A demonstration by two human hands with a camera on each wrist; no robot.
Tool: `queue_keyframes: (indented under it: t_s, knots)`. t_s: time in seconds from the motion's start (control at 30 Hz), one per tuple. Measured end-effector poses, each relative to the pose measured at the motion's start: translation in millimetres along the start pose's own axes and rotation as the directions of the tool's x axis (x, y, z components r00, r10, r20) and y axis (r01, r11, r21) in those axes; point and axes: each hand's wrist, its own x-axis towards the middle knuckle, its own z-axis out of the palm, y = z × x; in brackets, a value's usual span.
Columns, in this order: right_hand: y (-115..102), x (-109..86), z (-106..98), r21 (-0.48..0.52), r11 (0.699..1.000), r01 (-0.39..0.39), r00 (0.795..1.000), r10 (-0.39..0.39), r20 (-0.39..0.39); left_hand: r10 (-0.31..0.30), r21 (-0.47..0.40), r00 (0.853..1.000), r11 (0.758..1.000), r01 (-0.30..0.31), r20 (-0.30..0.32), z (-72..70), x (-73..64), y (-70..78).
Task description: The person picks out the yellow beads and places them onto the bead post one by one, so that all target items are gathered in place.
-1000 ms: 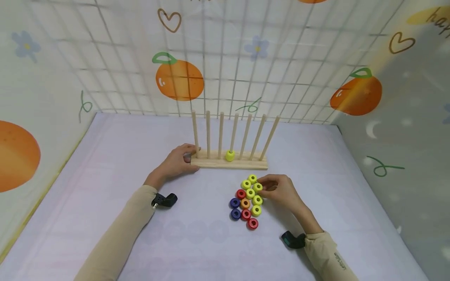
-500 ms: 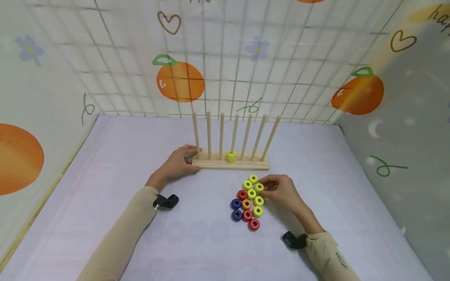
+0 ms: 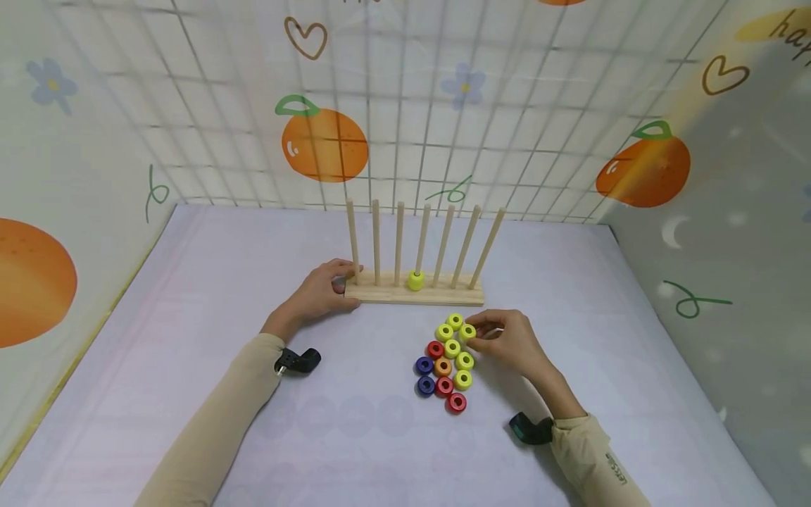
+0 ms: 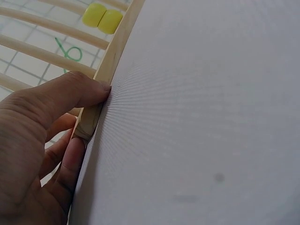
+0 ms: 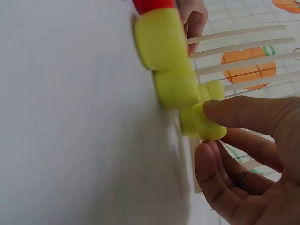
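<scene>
A wooden peg rack (image 3: 380, 294) with several upright pegs stands mid-table. My left hand (image 3: 319, 290) grips the left end of its base, thumb along the front edge in the left wrist view. Two yellow beads (image 4: 104, 18) sit stacked at the bottom of the middle peg. In front of the rack, my right hand (image 3: 510, 341) pinches a yellow bead (image 5: 213, 129) between thumb and fingers. That bead is at the right side of a cluster of beads. Around it lie other yellow beads (image 3: 453, 348), partly hidden by one another in the right wrist view.
Left and lower in the cluster are red beads (image 3: 445, 386), an orange bead (image 3: 443, 367) and two dark blue beads (image 3: 424, 365). Pale cloth covers the table (image 3: 355, 451). A printed curtain (image 3: 405, 105) rises behind the rack and at both sides.
My right hand has risen slightly with the pinched yellow bead, which shifts a little away from the beads below it. The left hand stays on the rack.
</scene>
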Motion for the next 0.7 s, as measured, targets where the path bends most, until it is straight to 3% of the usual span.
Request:
queue_keyframes:
  t_s: [0.7]
  knots:
    - [-37,5.8,-19,0.027,0.995,0.101,0.993,-0.099,-0.064,-0.004,0.003,1.000,1.000,0.004,-0.001,0.8,0.3,-2.3]
